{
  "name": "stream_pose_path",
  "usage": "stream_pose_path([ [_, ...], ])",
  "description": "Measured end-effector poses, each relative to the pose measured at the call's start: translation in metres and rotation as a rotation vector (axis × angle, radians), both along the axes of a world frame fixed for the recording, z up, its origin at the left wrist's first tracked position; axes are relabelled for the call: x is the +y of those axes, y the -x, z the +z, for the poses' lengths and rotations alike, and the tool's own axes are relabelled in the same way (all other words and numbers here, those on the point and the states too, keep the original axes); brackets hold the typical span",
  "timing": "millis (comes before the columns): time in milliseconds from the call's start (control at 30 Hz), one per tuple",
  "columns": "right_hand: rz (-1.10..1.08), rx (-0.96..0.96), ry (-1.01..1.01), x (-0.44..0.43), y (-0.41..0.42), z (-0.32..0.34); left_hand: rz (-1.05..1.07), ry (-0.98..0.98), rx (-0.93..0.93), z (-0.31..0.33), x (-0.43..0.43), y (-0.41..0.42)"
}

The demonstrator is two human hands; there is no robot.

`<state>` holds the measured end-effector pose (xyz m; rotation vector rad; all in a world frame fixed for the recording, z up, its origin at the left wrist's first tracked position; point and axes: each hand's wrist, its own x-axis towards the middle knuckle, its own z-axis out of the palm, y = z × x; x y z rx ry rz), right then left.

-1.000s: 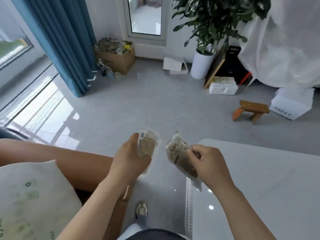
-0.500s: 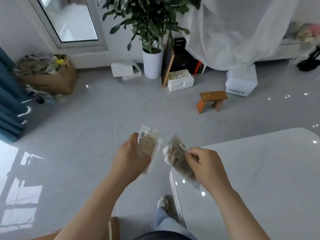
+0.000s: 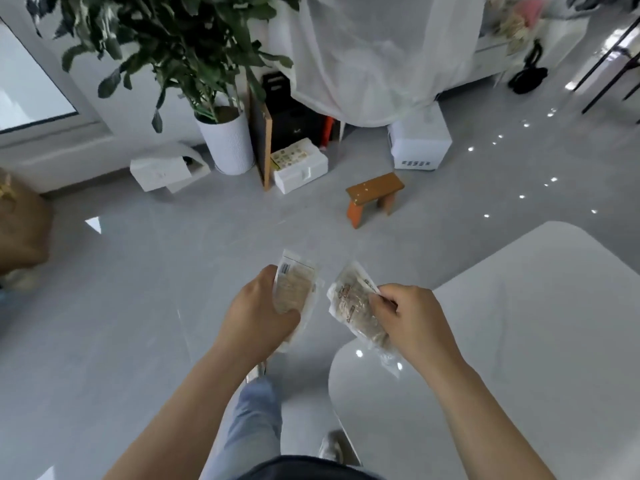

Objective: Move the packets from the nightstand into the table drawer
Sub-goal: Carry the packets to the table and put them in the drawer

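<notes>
I hold one clear packet with tan contents in each hand, in front of my body over the grey floor. My left hand point(image 3: 258, 315) grips the left packet point(image 3: 294, 285), held upright with a barcode label near its top. My right hand point(image 3: 412, 318) pinches the right packet point(image 3: 351, 299), which slants down toward the white table point(image 3: 519, 341). The table's glossy rounded top fills the lower right, and its near corner lies just under my right hand. No drawer and no nightstand are in view.
A small wooden stool point(image 3: 374, 194) stands on the floor ahead. A potted plant point(image 3: 225, 140), white boxes point(image 3: 299, 166), a white appliance point(image 3: 419, 143) and draped white fabric point(image 3: 374, 57) line the far wall. A brown cardboard box point(image 3: 20, 226) sits at the left edge. My leg and shoe show below.
My view has swung to the right: the blue curtain and the cushion at lower left have left the frame and more of the white table shows. Both hands keep their packets.
</notes>
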<state>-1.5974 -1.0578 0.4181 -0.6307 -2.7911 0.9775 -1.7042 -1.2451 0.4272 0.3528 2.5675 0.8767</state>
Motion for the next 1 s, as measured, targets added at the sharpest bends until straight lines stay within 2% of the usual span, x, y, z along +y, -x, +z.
stream_pose_path([
  [467,-0.446,-0.063,0.064,0.013,0.151,-0.012,-0.474,0.037,-0.019,0.007,0.079,0.227],
  [800,-0.722,-0.101,0.093,0.083,0.19,-0.031,-0.793,0.012,-0.042,-0.017,0.207,0.293],
  [1000,-0.861,-0.055,0.126,0.141,0.206,-0.034,-0.955,0.008,-0.02,-0.022,0.292,0.316],
])
